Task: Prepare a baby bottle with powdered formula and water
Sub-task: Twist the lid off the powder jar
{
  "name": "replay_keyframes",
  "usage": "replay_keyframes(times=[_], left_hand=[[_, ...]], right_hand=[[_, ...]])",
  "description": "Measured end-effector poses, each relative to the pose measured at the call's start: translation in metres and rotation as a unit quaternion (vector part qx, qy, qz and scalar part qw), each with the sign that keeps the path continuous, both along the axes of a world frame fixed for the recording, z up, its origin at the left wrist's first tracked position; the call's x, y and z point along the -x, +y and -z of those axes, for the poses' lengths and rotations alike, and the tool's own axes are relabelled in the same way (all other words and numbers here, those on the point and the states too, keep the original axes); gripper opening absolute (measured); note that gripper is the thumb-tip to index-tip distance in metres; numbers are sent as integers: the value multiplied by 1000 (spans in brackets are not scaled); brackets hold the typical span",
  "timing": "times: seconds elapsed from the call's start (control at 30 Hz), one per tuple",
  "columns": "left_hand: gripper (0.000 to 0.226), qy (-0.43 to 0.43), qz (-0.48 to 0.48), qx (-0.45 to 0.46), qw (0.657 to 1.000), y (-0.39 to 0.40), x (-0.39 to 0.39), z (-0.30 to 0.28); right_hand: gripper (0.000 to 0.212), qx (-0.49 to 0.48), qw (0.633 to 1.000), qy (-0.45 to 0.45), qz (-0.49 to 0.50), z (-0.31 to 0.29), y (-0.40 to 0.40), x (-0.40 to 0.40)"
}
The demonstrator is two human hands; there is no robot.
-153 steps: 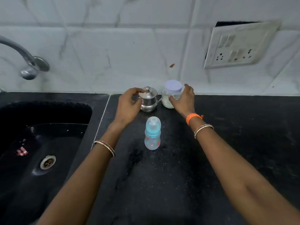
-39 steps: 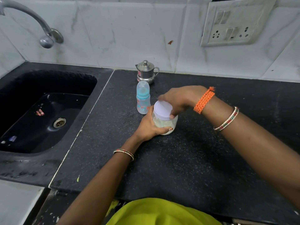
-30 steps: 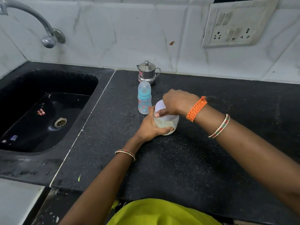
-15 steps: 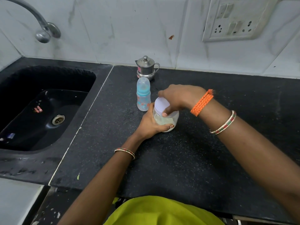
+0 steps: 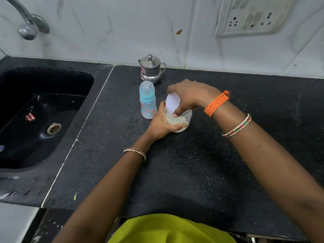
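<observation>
Black speckled stone counter [image 5: 201, 172], white marble-look tiles behind. Powder jar [image 5: 182, 120] upright, clear plastic, pale powder inside; your left hand [image 5: 162, 126] wraps its body, your right hand [image 5: 188, 97] clasps white lid [image 5: 172, 102] from above, lid tilted. Baby bottle [image 5: 147, 100] upright, capped, just left of jar.

Bench [image 5: 201, 172]: black speckled stone, dull sheen. Sink [image 5: 21, 151]: black, glossier where wet, with a metal drain ring [image 5: 53, 128]. Wall tiles [image 5: 122, 23]: white marbled, smooth, glossy. Tap [image 5: 28, 23] at 10 o'clock: polished metal. Small lidded pot [image 5: 150, 69]: shiny steel. Baby bottle [image 5: 147, 102]: translucent plastic, blue collar, printed body. Jar [image 5: 184, 120]: clear plastic, pale powder seen within, with a matt white lid [image 5: 172, 103]. Switch plate [image 5: 252, 14]: off-white plastic. Wrist thread [image 5: 216, 105]: orange braided cord. Garment [image 5: 171, 228] at 6 o'clock: yellow-green cloth.
</observation>
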State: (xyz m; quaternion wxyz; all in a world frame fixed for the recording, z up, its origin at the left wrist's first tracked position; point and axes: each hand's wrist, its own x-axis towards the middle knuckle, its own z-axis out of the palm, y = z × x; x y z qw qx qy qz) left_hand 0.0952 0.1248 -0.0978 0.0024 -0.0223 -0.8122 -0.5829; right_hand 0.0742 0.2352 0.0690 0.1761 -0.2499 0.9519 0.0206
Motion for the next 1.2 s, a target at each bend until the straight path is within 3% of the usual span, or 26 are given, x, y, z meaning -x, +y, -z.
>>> replay_keyframes(times=[0.27, 0.47, 0.6, 0.67, 0.77, 0.9, 1.13, 1.2], left_hand=[[99, 19, -10, 9, 1000, 9, 25, -11], [123, 46, -7, 37, 998, 1, 20, -9], [97, 46, -5, -39, 998, -10, -2, -9], [69, 40, -30, -71, 996, -15, -18, -11], [29, 55, -88, -42, 994, -24, -37, -6], [25, 26, -121, -40, 992, -34, -49, 6], [29, 19, -144, -58, 988, -46, -52, 5], [29, 41, -167, -52, 984, -49, -52, 2]], right_hand=[[72, 199, 971, 70, 116, 23, 17, 3], [69, 231, 946, 186, 131, 36, 30, -31], [64, 348, 902, 223, 127, 55, 31, -64], [56, 394, 886, 204, 134, 76, 29, -77], [48, 398, 891, 150, 162, 113, 28, -87], [45, 417, 885, 97, 182, 151, 29, -86], [50, 362, 909, 123, 165, 176, 27, -79], [47, 383, 896, 160, 155, 167, 24, -82]])
